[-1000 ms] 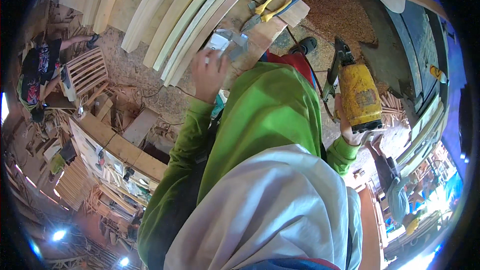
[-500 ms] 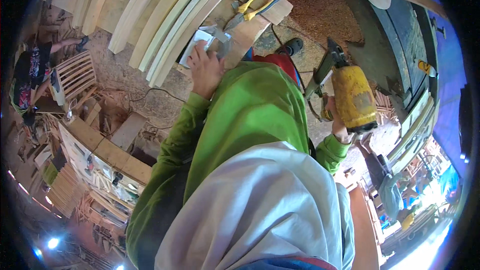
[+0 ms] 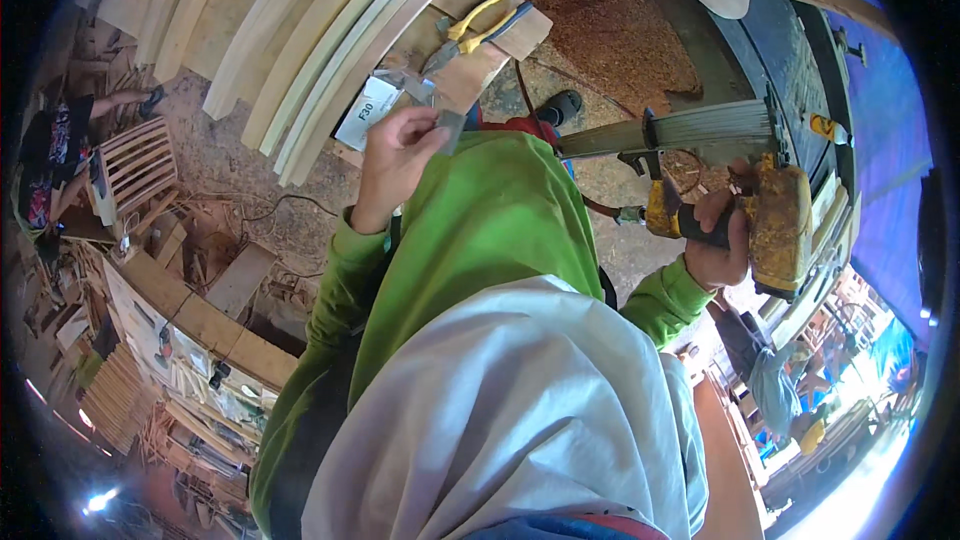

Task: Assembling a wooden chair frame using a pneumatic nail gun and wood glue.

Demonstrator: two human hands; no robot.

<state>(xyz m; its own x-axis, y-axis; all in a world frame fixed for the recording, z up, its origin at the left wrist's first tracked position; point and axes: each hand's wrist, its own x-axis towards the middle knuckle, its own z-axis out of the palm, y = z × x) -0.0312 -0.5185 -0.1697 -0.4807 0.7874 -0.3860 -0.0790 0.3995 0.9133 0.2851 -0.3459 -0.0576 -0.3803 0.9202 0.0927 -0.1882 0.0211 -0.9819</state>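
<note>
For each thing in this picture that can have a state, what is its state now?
Nail gun: held up off the bench by its handle in the right hand.
Strip of nails: pinched in the left hand.
Pliers: lying on the bench, nobody touching them.
Small white box: resting on the bench beside the left hand.
Curved wooden slats: stacked side by side.

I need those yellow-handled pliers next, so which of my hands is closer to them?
Left. Your left hand is just below the yellow-handled pliers, by the small white box. Your right hand is far off to the right, gripping the yellow nail gun.
</note>
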